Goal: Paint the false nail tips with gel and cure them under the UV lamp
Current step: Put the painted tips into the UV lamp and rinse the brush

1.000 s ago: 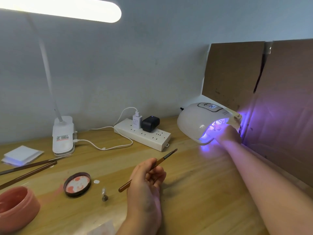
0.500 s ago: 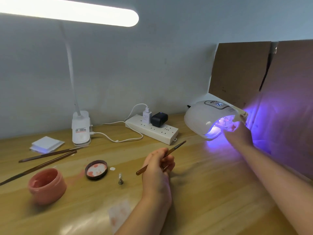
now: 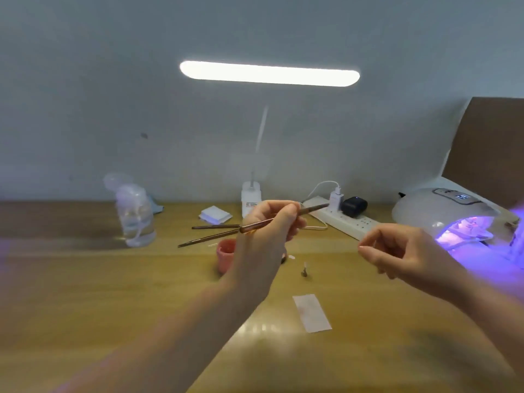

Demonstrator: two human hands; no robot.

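My left hand (image 3: 266, 236) is raised over the desk and grips a thin brown brush (image 3: 283, 218), tip pointing right. My right hand (image 3: 405, 251) hovers left of the white UV lamp (image 3: 442, 211), fingers loosely curled, with nothing visible between them. The lamp glows violet, and pale shapes show inside its mouth (image 3: 470, 225). A pink gel jar (image 3: 226, 255) stands partly behind my left hand. A small pale tip (image 3: 292, 257) and a little metal holder (image 3: 304, 270) lie on the wood.
Two more brushes (image 3: 215, 226) lie behind the jar. A white paper strip (image 3: 312, 312) lies near me. Along the back are a clear bottle (image 3: 136, 214), white pads (image 3: 215, 214), a desk lamp base (image 3: 251, 198), a power strip (image 3: 346, 222), and brown cardboard (image 3: 487, 148) at right.
My right hand has come out of the UV lamp and moved left towards the middle. My left hand has lifted the brush higher. My view has swung to the left.
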